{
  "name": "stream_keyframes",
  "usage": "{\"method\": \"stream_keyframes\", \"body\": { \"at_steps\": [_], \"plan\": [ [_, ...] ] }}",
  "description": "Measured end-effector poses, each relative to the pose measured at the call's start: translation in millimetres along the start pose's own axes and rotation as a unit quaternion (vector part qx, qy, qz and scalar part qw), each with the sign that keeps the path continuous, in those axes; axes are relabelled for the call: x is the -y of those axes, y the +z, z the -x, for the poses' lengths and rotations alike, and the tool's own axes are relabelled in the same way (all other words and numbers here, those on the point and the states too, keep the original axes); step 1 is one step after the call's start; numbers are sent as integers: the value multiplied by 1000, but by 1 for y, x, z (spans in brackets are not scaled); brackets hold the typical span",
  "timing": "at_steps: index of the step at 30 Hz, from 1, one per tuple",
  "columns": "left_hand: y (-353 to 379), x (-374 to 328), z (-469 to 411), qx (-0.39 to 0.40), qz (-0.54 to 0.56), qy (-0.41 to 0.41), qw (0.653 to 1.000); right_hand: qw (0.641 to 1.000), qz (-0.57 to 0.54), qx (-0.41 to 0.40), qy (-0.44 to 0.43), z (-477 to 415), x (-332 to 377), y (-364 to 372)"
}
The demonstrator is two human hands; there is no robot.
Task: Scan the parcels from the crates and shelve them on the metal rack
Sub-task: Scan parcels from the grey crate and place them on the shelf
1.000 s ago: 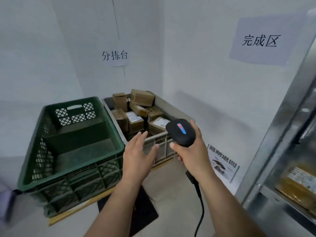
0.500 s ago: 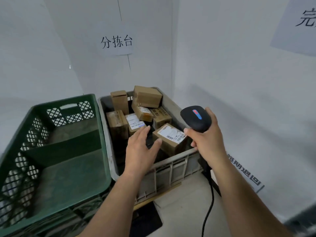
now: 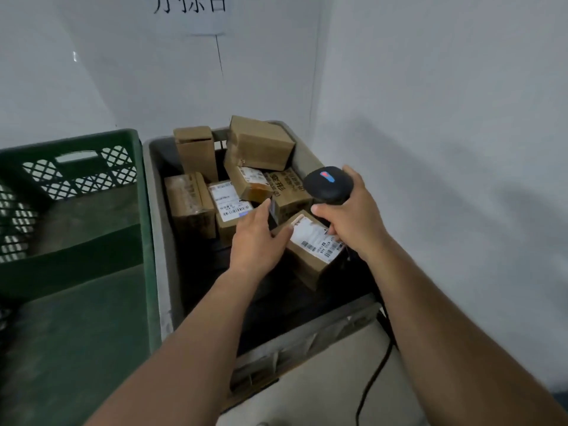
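cardboard parcel [image 3: 310,244] with a white label lies tilted at the near right of the grey crate [image 3: 161,241], beside other boxes [image 3: 261,142]. left hand [image 3: 255,238] is spread, fingers mostly straight, thumb on the parcel's top edge, no grip closed yet. right hand [image 3: 350,222] wraps the scanner [image 3: 327,184] just above it. box looks small, stiff, probably light. pinch across the short sides and keep the label clear.

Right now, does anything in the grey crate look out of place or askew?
The parcels in the grey crate lie jumbled, not stacked: the top box at the back sits tilted across others, and the labelled parcel under the left hand lies tilted. The right hand grips the scanner.
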State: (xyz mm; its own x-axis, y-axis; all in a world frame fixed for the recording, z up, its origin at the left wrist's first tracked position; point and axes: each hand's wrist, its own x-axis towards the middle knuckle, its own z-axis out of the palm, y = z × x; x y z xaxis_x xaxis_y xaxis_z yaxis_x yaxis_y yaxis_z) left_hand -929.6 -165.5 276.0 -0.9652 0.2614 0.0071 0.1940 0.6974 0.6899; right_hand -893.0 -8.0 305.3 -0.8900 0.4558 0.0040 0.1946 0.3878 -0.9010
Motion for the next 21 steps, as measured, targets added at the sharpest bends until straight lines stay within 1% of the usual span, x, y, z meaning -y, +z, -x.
{"method": "stream_keyframes", "body": {
  "at_steps": [4,9,13,16,18,21],
  "plan": [
    [20,18,-22,48,-36,-45,997,997,22,44,65,-33,-15,12],
    [43,28,-34,136,-60,-86,985,990,44,85,101,-68,-32,29],
    [55,36,-38,203,-74,-128,968,982,31,102,153,-74,-54,35],
    [60,39,-40,245,-69,-135,958,977,13,116,178,-73,-64,36],
    [62,39,-39,256,-37,-141,956,976,7,125,178,-72,-64,36],
    [57,32,-38,224,17,-142,964,980,14,130,151,-71,-56,33]
  ]
}}
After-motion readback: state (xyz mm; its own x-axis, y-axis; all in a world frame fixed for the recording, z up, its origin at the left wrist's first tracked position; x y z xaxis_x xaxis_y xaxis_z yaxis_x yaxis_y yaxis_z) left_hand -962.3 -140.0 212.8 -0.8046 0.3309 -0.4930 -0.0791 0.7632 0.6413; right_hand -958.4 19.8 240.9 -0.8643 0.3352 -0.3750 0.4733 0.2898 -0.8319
